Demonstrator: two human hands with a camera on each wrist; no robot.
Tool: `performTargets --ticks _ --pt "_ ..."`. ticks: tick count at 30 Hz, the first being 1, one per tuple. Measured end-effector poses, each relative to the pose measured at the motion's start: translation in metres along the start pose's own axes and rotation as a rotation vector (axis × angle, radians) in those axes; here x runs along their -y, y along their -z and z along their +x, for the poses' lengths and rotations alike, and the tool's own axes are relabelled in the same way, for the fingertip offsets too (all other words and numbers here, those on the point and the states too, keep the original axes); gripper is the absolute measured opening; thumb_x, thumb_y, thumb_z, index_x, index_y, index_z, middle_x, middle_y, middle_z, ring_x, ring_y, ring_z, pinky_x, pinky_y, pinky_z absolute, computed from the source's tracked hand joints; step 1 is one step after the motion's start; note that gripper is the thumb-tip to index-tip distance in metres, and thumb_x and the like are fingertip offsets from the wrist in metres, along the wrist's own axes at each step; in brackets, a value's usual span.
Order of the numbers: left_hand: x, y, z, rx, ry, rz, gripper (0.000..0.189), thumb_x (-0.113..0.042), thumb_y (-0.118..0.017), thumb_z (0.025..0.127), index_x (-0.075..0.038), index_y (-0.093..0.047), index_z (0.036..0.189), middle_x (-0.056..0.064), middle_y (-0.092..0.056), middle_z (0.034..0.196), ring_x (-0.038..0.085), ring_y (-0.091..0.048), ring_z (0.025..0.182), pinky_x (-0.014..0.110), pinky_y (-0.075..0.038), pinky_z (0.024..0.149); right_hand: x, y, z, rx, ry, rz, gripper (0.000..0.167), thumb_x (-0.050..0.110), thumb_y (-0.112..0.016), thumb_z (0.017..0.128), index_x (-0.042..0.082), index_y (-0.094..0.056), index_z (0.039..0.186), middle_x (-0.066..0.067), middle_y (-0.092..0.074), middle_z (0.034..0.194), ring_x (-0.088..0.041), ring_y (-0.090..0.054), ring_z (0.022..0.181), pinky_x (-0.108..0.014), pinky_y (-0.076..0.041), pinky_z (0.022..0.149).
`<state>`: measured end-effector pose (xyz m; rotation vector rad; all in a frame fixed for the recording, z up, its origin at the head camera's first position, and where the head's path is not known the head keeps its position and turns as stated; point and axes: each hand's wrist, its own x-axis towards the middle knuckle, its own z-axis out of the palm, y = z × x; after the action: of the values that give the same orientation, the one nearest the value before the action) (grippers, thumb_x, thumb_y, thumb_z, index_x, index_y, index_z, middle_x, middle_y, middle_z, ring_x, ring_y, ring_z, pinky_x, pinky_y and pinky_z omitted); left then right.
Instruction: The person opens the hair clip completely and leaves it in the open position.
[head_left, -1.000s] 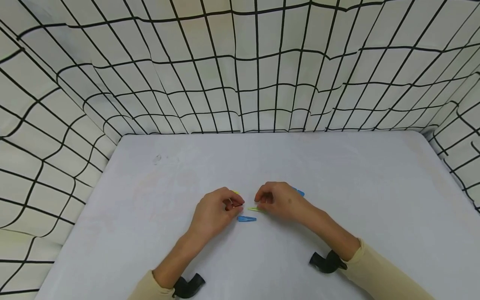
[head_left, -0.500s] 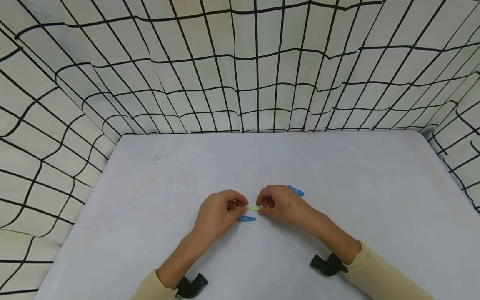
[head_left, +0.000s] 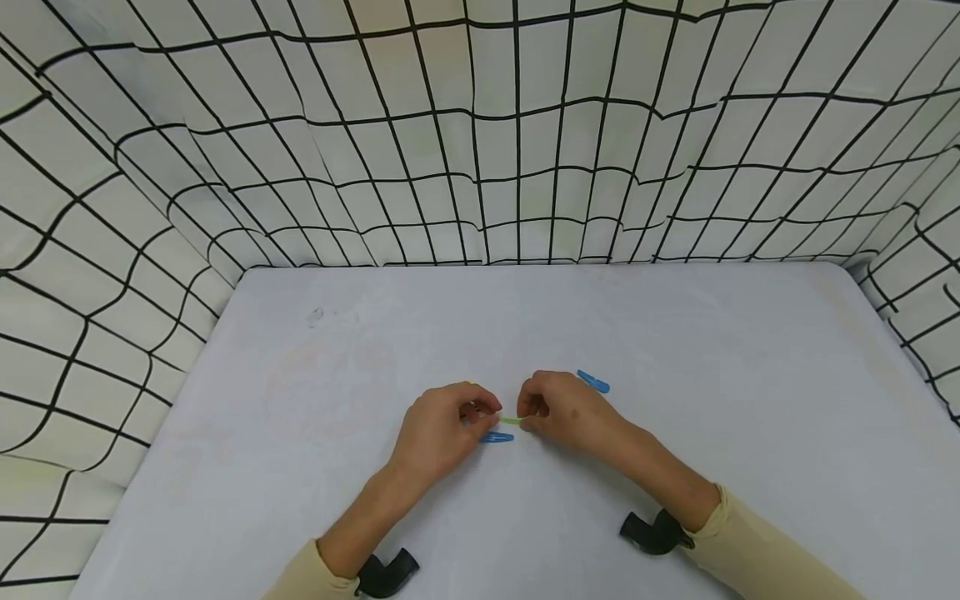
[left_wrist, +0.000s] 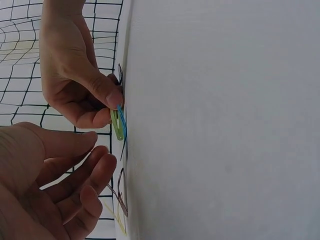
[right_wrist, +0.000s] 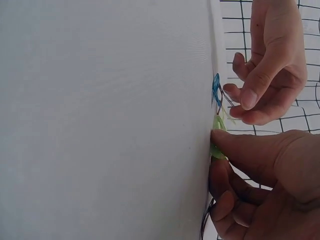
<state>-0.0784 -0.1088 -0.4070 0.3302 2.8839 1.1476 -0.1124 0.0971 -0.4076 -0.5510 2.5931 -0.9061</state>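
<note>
Pinching a green hair clip (head_left: 509, 420) between the hands, the right hand (head_left: 572, 410) faces the left hand (head_left: 437, 430), whose thumb and loosely bent fingers stand parted; a blue clip (head_left: 500, 437) lies just below on the tabletop (head_left: 675, 333).

Green clip (head_left: 511, 420) between the hands (head_left: 438, 429) (head_left: 570, 408), two blue clips (head_left: 498, 437) (head_left: 593, 382) nearby.

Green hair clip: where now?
Head view: the green hair clip is between the left hand and the right hand, which pinches it, just beyond the nearer blue hair clip.

Cream sleeves (head_left: 765, 546), black curved wrist attachments (head_left: 651, 534)
</note>
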Motion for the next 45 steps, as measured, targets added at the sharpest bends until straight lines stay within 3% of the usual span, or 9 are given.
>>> performTargets --ticks 7,14,25,45 --pt "-0.0029 -0.0005 -0.0006 0.004 0.001 0.033 0.015 -0.012 -0.086 0.083 -0.023 -0.080 0.093 -0.016 -0.071 0.081 0.001 -0.061 0.070 0.021 -0.049 0.067 -0.0040 0.0042 -0.0047 -0.005 0.067 0.029 0.014 0.006 -0.081 0.088 0.018 -0.072 0.088 0.008 -0.066 0.080 -0.007 -0.057 0.074 -0.021 -0.048 0.069" --pt "-0.0038 -0.0010 -0.0010 -0.007 -0.015 0.041 0.014 -0.013 -0.087 0.083 -0.022 -0.080 0.092 -0.015 -0.071 0.080 0.001 -0.061 0.070 0.021 -0.049 0.066 -0.0071 0.0054 -0.0055 -0.061 0.161 0.037 0.014 0.009 -0.081 0.089 0.021 -0.074 0.090 0.011 -0.070 0.083 -0.005 -0.060 0.075 -0.020 -0.049 0.070" --pt "-0.0047 -0.0013 -0.0009 -0.042 -0.027 0.026 0.014 -0.015 -0.087 0.083 -0.023 -0.079 0.090 -0.013 -0.072 0.081 0.003 -0.061 0.072 0.021 -0.050 0.067 -0.0027 0.0063 -0.0060 -0.110 0.151 0.042 0.012 0.015 -0.082 0.089 0.023 -0.074 0.092 0.014 -0.072 0.088 -0.006 -0.063 0.081 -0.021 -0.051 0.073" --pt "-0.0040 0.0008 0.0017 -0.094 -0.024 -0.075 0.013 -0.008 -0.084 0.086 -0.020 -0.081 0.090 -0.008 -0.073 0.082 0.006 -0.062 0.072 0.021 -0.053 0.069 0.0015 0.0060 -0.0050 -0.202 0.139 0.147 0.012 0.009 -0.080 0.091 0.013 -0.076 0.101 0.006 -0.075 0.094 -0.007 -0.063 0.084 -0.023 -0.052 0.075"
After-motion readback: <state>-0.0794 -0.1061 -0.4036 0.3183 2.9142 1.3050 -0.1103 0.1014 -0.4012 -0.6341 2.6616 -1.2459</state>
